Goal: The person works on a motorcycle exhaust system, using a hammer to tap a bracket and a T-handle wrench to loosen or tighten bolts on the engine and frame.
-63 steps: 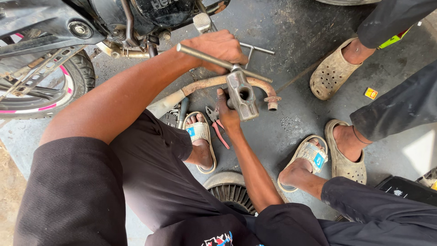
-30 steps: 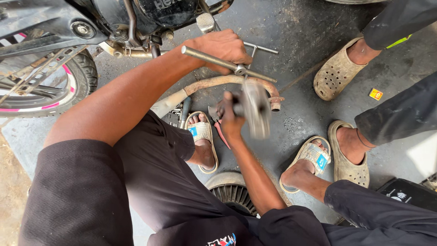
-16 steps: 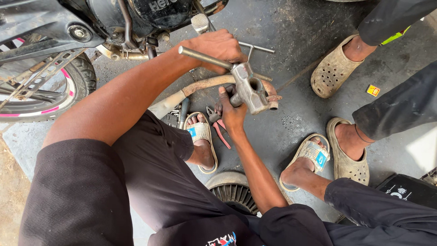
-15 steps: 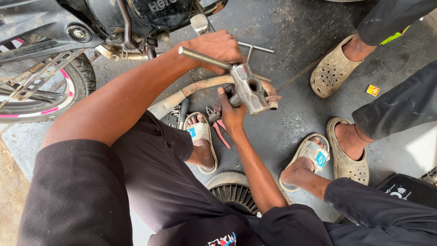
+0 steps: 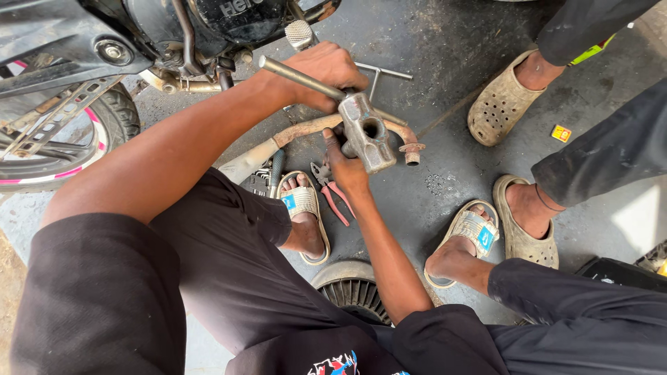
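Head view, looking down past black shorts to a grey workshop floor. Left hand wrapped tight round the metal handle of a hammer, head raised just above a rusty exhaust pipe lying on the floor beside the motorcycle. Right hand closed round that pipe near its bend, just under the hammer head, steadying it; flanged end sticking out to the right. Red-handled pliers on the floor near the right wrist, a T-handle wrench beyond the left hand, a finned round part between the knees. Another person's clog-shod feet well apart at right.

Seemingly mid-hammering on the pipe near the flange. Next blow probably calling for a short, aimed swing, with thumb and fingers kept clear of the striking face and the pipe held firm against rolling.
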